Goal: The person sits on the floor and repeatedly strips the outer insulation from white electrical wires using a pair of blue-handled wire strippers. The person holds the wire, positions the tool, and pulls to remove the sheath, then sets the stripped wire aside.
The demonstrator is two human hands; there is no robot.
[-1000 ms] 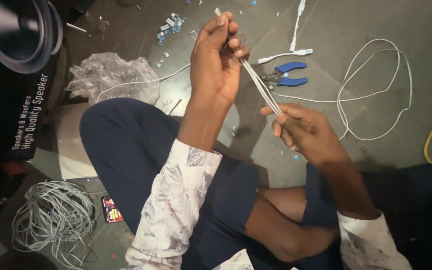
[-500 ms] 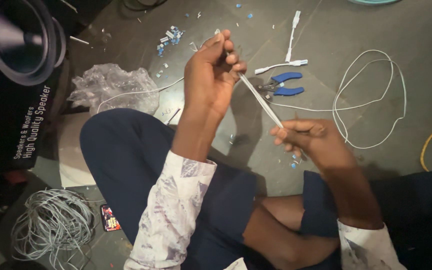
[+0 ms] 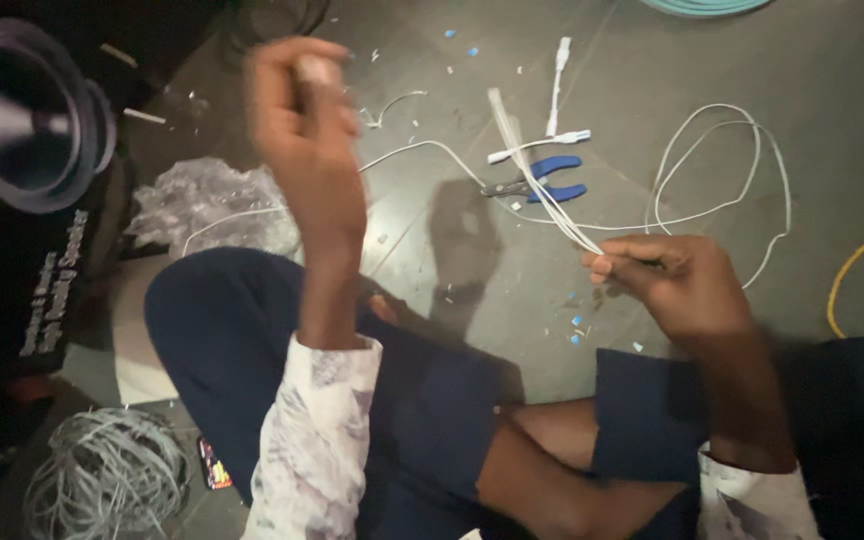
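Grey concrete floor (image 3: 712, 60) lay under you, w/ cut bits scattered about. Your right hand (image 3: 677, 285) was pinched shut on thin white wires (image 3: 542, 185), which stuck up-left from its fingers. Your left hand (image 3: 307, 120) was raised, blurred; can't tell its grip. Blue-handled pliers (image 3: 542, 180) lay on floor just behind the wires, loose white cable (image 3: 722, 165) beside them.

I read this as an informal cable-repair workspace on a bare grey floor (image 3: 652, 60), probably a workshop or a back room, though the dim view leaves that unsure. Blue-handled pliers (image 3: 542, 178), loose white cables (image 3: 722, 160), snipped insulation bits (image 3: 577, 325), a grey wire coil (image 3: 102, 470) and a speaker cone (image 3: 27, 110) lie scattered.
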